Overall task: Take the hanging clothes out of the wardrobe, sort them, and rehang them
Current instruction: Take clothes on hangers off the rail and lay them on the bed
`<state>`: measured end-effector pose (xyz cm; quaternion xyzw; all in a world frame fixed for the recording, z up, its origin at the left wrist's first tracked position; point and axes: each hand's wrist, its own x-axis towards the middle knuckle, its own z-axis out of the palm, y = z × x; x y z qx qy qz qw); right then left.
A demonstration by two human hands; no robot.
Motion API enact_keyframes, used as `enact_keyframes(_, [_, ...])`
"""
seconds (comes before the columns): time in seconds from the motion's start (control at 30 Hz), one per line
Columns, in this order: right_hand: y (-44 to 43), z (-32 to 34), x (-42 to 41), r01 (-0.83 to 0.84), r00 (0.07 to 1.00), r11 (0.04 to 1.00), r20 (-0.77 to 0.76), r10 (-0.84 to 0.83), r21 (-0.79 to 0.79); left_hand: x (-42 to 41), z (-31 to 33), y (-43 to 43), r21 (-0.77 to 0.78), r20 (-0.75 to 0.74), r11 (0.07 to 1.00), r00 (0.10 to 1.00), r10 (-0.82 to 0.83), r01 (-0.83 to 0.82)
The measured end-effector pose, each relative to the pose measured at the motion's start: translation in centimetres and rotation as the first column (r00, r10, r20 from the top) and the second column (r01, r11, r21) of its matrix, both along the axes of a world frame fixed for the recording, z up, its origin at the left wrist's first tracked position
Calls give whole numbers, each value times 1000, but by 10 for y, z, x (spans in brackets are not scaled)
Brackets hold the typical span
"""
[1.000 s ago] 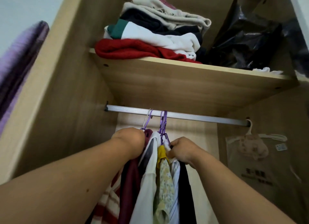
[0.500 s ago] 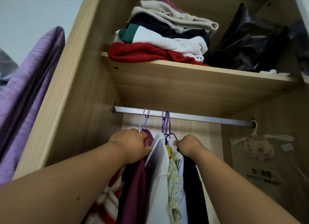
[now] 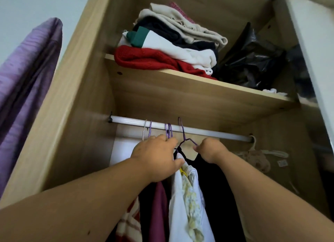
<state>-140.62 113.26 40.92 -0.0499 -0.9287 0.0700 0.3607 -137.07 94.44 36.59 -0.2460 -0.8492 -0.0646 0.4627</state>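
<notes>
Both bare forearms reach up and forward, side by side. The left hand [image 3: 155, 157] (knuckles up, thumb low) clasps the hanging clothes [image 3: 188, 196] at their tops. Just beside it, the right hand [image 3: 210, 149] pinches a purple hanger [image 3: 190, 141] in curled fingers.

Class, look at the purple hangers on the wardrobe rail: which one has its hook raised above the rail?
The rightmost purple hanger, carrying the black garment and gripped by the right hand. The others' hooks sit down on the rail.
</notes>
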Motion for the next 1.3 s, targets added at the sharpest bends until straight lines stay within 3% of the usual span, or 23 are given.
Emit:
enact_keyframes(0.23, [-5, 14, 1, 69, 995, 997, -64, -70, -18, 2, 5, 18, -28, 29, 998, 998, -55, 56])
enact_keyframes(0.37, [10, -11, 23, 93, 991, 995, -99, -95, -22, 1, 2, 24, -64, 95, 994, 993, -77, 83])
enact_keyframes(0.57, [43, -63, 108, 224, 949, 958, -262, -174, 177, 3, -4, 32, -86, 169, 981, 973, -156, 172])
enact_keyframes(0.67, [58, -87, 159, 305, 908, 936, -349, -230, 176, 11, -12, 53, -66, 211, 970, 953, -217, 236])
enact_keyframes(0.8, [82, -118, 238, 371, 893, 917, -327, -310, 145, 25, -32, 96, -49, 233, 930, 910, -344, 364])
enact_keyframes(0.9, [98, -147, 303, 443, 872, 894, -270, -409, 76, 48, -56, 134, 21, 281, 856, 819, -501, 516])
enact_keyframes(1.03, [120, -195, 387, 550, 823, 835, -176, -540, 6, 104, -101, 176, -18, 315, 744, 710, -630, 668])
enact_keyframes(1.1, [128, -221, 431, 611, 783, 790, -111, -612, -47, 135, -130, 199, 8, 380, 651, 600, -704, 759])
enact_keyframes(1.2, [134, -263, 493, 689, 719, 716, -23, -695, -116, 177, -176, 231, 70, 511, 530, 426, -746, 845])
enact_keyframes(1.3, [132, -305, 555, 778, 621, 600, 86, -779, -186, 223, -224, 259, 17, 607, 464, 359, -708, 886])
